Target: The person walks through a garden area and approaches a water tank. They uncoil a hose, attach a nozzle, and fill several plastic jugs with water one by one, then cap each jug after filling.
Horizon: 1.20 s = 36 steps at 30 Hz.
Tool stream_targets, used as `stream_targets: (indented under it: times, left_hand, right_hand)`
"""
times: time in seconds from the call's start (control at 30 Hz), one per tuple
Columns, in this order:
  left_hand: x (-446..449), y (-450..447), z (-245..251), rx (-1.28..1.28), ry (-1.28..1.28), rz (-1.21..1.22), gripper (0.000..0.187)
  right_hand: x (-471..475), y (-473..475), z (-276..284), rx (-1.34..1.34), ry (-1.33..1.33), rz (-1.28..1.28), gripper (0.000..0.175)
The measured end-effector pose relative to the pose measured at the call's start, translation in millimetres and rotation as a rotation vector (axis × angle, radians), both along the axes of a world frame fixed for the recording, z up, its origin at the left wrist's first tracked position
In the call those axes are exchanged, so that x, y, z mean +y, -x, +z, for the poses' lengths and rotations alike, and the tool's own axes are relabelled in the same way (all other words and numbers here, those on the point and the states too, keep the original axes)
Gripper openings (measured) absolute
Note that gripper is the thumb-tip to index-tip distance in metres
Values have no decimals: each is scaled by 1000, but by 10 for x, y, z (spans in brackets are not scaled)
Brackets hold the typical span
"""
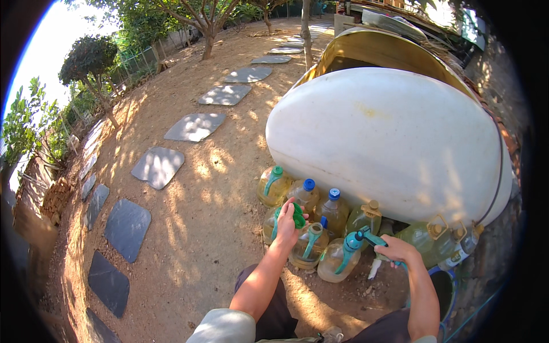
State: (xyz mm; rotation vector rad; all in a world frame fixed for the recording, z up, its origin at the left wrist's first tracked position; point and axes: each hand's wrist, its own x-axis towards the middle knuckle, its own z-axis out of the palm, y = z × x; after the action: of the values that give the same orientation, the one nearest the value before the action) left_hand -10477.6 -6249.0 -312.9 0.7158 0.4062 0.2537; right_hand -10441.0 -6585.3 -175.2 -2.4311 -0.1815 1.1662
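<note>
My left hand (288,221) holds green plastic screw caps (299,215) over a group of large plastic jugs. In my right hand (401,249) is a teal hose spray gun (377,241), its head at the mouth of a clear jug with a teal handle (328,262). Whether water is flowing cannot be seen. Left of that jug, another handled jug (300,255) stands uncapped with liquid in it. Behind are a jug with a green cap (268,191) and two blue-capped bottles, one nearer the left (302,195) and one nearer the middle (331,212).
A big white tank (377,141) lies behind the jugs, its cut-open part facing away. Yellowish jugs (418,240) stand at right beside a blue-rimmed bucket (453,287). Slate stepping stones (158,167) cross the dirt ground at left. A slim tree trunk (306,36) rises beyond.
</note>
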Motion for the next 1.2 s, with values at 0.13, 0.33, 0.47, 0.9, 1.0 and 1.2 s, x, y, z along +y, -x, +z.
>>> stream_targets:
  times: [0.13,0.33,0.47,0.9,1.0,1.2]
  left_hand:
    - [-18,9,19,20,-20,5,48]
    - [-28,-4,-8,37,-76,-6,36]
    - [-12,-23,-34,44,-36,-19,29]
    - [33,-64,-128,20,263,-101,36]
    - [47,-50,-110,37,267,-161,38]
    - [57,-48,-103,80,235,-249,38]
  right_hand:
    - [9,9,5,16,4,-18,34]
    - [19,7,3,3,16,3,34]
    - [5,5,-3,-1,3,3,34]
    - [-48,-36,-64,-5,-19,10,35]
    - [-52,-48,-72,-3,-15,11,37]
    - [-42,-47,-46,3,-23,7,35]
